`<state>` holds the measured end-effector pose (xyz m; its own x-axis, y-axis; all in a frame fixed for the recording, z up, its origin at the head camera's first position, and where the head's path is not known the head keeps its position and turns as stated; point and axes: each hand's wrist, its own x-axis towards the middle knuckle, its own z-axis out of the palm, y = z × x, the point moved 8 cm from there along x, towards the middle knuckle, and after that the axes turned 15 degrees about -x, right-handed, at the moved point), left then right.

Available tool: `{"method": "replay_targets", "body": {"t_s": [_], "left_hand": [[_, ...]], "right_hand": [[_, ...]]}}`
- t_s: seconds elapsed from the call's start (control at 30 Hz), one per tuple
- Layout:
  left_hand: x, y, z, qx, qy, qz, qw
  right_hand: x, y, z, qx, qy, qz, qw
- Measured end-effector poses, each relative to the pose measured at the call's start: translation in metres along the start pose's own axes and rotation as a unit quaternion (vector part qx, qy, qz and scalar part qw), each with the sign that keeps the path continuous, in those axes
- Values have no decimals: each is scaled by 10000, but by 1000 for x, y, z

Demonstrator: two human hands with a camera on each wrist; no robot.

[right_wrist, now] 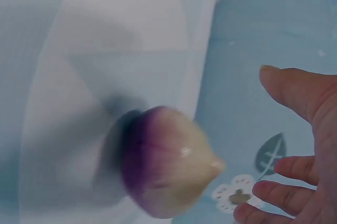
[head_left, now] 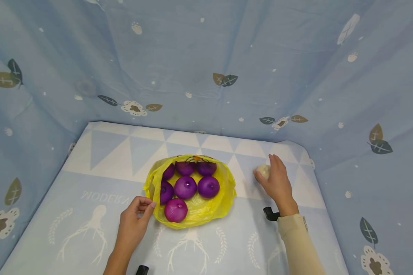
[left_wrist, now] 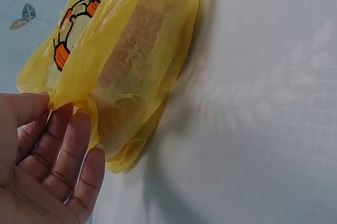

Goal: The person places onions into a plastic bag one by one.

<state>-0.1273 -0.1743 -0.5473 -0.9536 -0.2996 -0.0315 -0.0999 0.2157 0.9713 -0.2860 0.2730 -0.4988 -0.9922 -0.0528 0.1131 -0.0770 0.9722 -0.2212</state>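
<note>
A yellow plastic bag lies with its mouth spread, and several purple onions sit inside. My left hand pinches the bag's left rim between thumb and forefinger; in the left wrist view, the yellow plastic is drawn toward that grip. One more onion, half purple and half pale, rests on the cloth to the right of the bag. My right hand is over it with thumb and fingers spread. From the right wrist, a gap shows between the onion and the fingers.
A patterned blue-and-white cloth covers the table. Blue curtains with leaf prints close off the back and both sides. A black wrist mount sits at my right wrist, and another shows near the left forearm.
</note>
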Motion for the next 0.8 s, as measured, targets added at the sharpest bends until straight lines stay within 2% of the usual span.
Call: {"method": "replay_targets", "body": {"t_s": [0.13,0.3,0.5,0.8], "left_hand": [[0,0,1,15,-24,4,10000],[0,-1,1,43,-13,-27,10000],[0,-1,2,33,-29,-39,10000],[1,-2,0,73,57,84,9999]], "right_hand": [[2,15,17,-94,-358,169,9992],[2,28,32,-48,-518,336,9981],[-1,41,44,-52,-565,530,9970],[-5,46,50,89,-473,652,9967]]}}
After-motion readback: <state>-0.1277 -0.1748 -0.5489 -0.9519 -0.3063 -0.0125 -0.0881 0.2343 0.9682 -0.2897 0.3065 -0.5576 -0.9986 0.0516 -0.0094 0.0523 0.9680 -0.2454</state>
